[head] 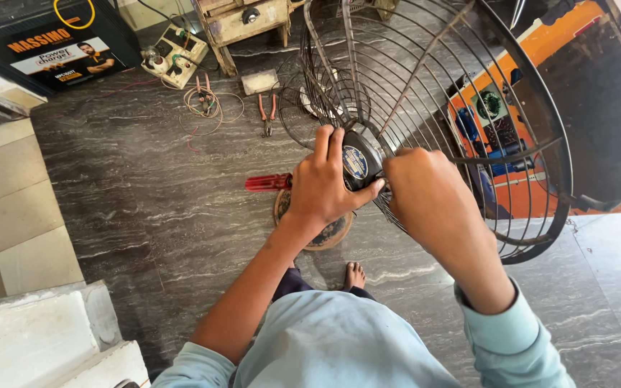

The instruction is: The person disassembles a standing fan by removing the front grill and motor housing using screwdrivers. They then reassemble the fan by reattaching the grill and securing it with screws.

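Clenched left hand [323, 188] grips round black centre cap [359, 164] of dark wire fan guard [468, 122]. Right hand [425, 197] clamps guard wires just beside cap; guard extends up-right, tilted, above grey marble floor [145, 208].

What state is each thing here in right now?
Fan guard: held up off the floor, tilted.
Centre cap: gripped by the left hand.
Right hand: closed at the guard's hub.
Pliers: lying on the floor, untouched.
Red-handled tool: lying on the floor.
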